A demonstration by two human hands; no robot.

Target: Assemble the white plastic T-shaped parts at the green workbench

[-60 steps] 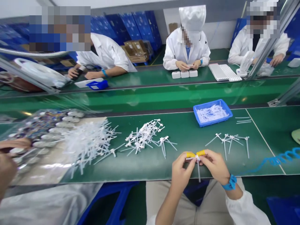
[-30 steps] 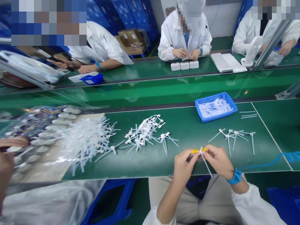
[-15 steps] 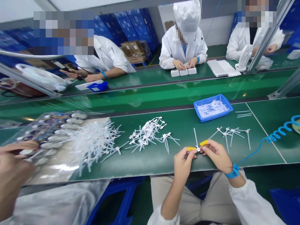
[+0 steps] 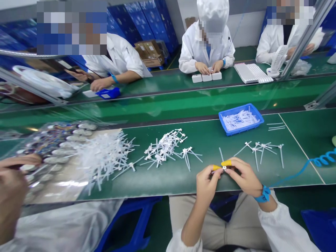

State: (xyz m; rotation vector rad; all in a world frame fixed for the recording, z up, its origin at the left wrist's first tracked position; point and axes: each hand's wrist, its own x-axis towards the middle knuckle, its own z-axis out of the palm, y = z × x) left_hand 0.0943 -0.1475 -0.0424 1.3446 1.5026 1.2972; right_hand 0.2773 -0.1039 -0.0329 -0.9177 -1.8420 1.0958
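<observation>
Between my two hands, just above the bench's near edge, is a small white plastic clip (image 4: 224,168) with a thin translucent strip (image 4: 221,154) rising behind it. My left hand (image 4: 206,183) pinches the clip from the left, one finger in a yellow finger cot. From the right, my right hand (image 4: 244,176) is closed on the same clip, its yellow-cotted finger lying over the top. Fingertips partly cover the clip. Beyond my right hand lie several white clips with strips (image 4: 258,148). A small cluster of similar pieces (image 4: 186,153) lies left of my hands.
A blue tray (image 4: 244,131) of strips stands at the back, beside several loose strips (image 4: 276,127). Leftward are clip-and-strip heaps (image 4: 165,147) (image 4: 107,157) and bagged wired parts (image 4: 60,140), where a neighbour's hand (image 4: 13,185) works. A coiled blue cord (image 4: 321,160) lies right. Co-workers sit opposite.
My right yellow-cotted finger has shifted left over the clip, closer to my left fingertips. Less of the strip shows above my fingers. The view has shifted slightly.
</observation>
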